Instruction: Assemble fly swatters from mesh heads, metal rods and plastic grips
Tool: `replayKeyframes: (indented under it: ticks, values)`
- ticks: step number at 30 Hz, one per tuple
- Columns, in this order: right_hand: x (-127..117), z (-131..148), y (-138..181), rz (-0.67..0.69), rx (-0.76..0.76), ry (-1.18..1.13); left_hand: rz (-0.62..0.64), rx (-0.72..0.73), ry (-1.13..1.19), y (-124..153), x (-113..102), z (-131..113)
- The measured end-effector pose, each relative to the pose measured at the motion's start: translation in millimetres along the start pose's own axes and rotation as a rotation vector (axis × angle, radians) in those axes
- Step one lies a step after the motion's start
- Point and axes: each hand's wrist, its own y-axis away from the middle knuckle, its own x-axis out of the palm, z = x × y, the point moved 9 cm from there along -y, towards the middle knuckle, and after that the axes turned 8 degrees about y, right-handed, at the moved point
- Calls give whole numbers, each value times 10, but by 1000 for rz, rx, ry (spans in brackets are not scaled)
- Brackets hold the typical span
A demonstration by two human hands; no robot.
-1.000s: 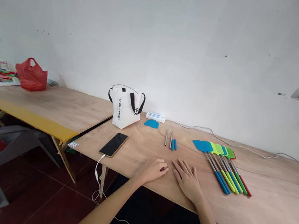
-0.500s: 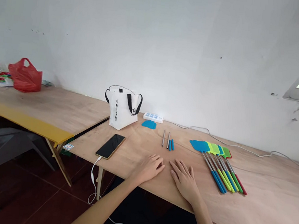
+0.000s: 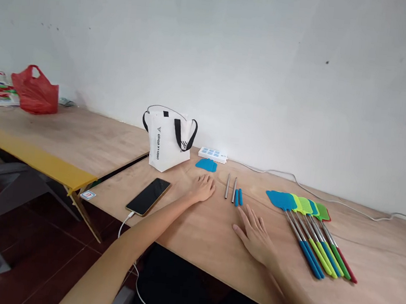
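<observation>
1. Two bare hands rest on the plywood table (image 3: pixel 202 229), and neither holds anything.
2. Stretched forward, the left hand (image 3: pixel 202 189) lies palm down with its fingers loosely extended and close together. The fingertips are just short of the loose blue swatter head (image 3: pixel 206 165) and do not touch it.
3. Nearer the table's front edge, the right hand (image 3: pixel 254 230) lies flat with its fingers spread open, pointing toward the metal rods (image 3: pixel 227 192).
4. Those two rods lie side by side between the hands, and the short blue grips (image 3: pixel 238 197) lie just beside them on the right.
5. Well to the right, a row of assembled fly swatters (image 3: pixel 307 226) lies fanned out, with blue and green heads and blue, yellow-green, green and red handles.
6. Behind the swatter head, a white power strip (image 3: pixel 213 154) sits by the wall, and a white tote bag (image 3: pixel 168 141) stands upright to its left.
7. Left of the left forearm, a phone (image 3: pixel 148 196) lies face up with a cable plugged in.
8. On the neighbouring table, far left, sits a red plastic bag (image 3: pixel 35 91).
</observation>
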Motion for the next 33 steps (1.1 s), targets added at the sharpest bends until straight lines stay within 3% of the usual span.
replayKeyframes:
  ticks: [4,11,17,22,27,33]
  values:
    - [-43,-74,-422,-17,66,-37,3,-107,17,-347,157,276]
    - [-114,85,-952,-67,66,-7,93,-170,23,-724,317,460]
    - [-50,311,-1245,-47,-62,-4,107,-211,14,-849,351,532]
    - [12,395,-1290,-84,-74,2,121,-209,-1,-708,327,504]
    - [7,450,-1142,-109,-64,-11,123,-187,-9,-435,241,402]
    - [-106,646,-751,-131,-97,-3,89,-128,-29,189,94,80]
